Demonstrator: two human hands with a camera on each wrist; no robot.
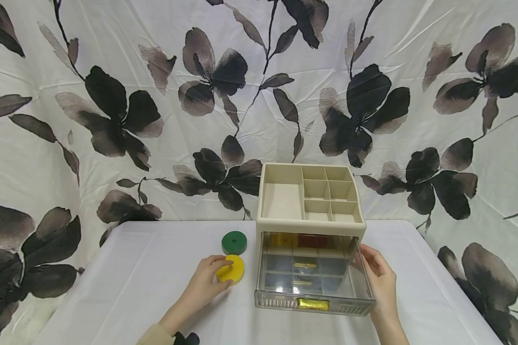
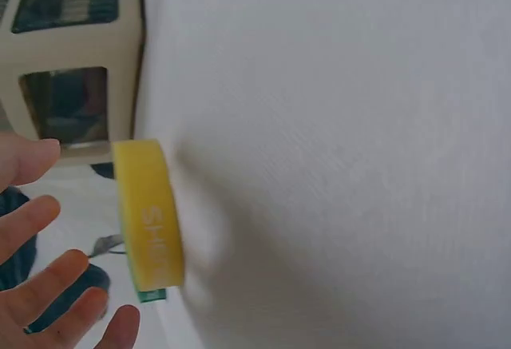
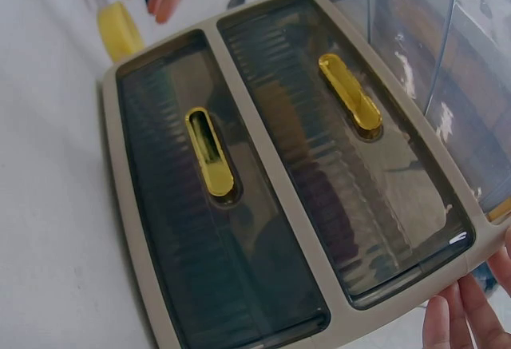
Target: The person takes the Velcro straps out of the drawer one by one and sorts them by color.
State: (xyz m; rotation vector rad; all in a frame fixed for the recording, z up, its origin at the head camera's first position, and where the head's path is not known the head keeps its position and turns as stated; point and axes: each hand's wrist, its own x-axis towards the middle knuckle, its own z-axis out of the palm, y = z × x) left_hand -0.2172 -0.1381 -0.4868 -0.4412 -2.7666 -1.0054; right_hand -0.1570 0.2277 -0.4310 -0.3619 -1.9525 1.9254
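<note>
My left hand (image 1: 205, 282) is at a yellow disc (image 1: 236, 270) with pale lettering round its rim, thumb and fingers spread about it. In the left wrist view the fingers stand apart from the yellow disc (image 2: 152, 221). Just beyond it lies a green disc (image 1: 234, 242). My right hand (image 1: 381, 280) is at the right side of a cream desktop organizer (image 1: 311, 226), beside its clear pulled-out top drawer (image 1: 274, 301). Its fingertips (image 3: 467, 317) rest along the organizer's side, loosely extended. The drawer has a gold handle (image 1: 312, 304).
Open compartments (image 1: 282, 196) form the organizer's top. Two closed drawers with gold handles (image 3: 209, 153) sit below, with dim coloured items visible inside. A white cloth (image 1: 155, 258) covers the table. Behind it hangs a floral curtain (image 1: 285, 129).
</note>
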